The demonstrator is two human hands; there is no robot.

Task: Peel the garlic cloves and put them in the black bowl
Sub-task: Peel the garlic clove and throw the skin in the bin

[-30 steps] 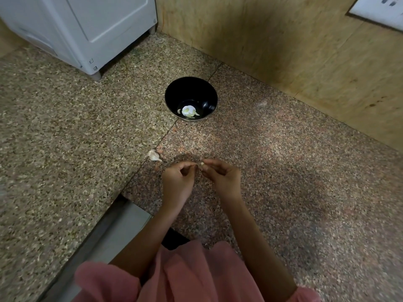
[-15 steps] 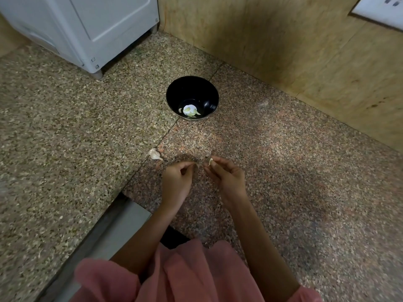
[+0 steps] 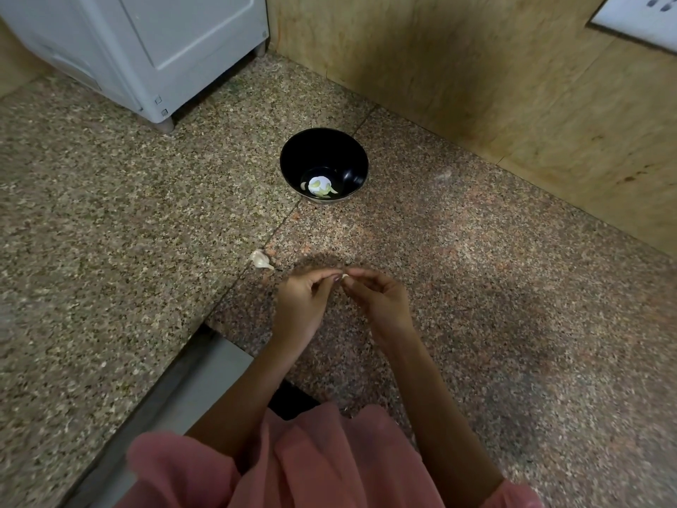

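Head view: the left hand (image 3: 304, 302) and the right hand (image 3: 381, 302) meet fingertip to fingertip above the speckled stone floor (image 3: 476, 287), both pinching one small garlic clove (image 3: 344, 276) between them. Only a pale sliver of it shows, so how much skin is left on it cannot be told. The black bowl (image 3: 322, 148) stands upright on the floor well beyond the hands, with a few peeled cloves (image 3: 320, 187) lying in its bottom. One unpeeled clove (image 3: 261, 259) lies on the floor just to the left of the left hand.

The step in hand looks like stripping the skin. It probably goes best if one hand holds the clove firmly by its thick end while the other hand's nail catches the papery edge at the tip and draws it down along the length, turning the clove a little after each strip. A light pinch matters, since a bare clove is likely slick and could shoot out onto the floor. The skin should be dropped away from the bowl, so that only clean cloves go in.
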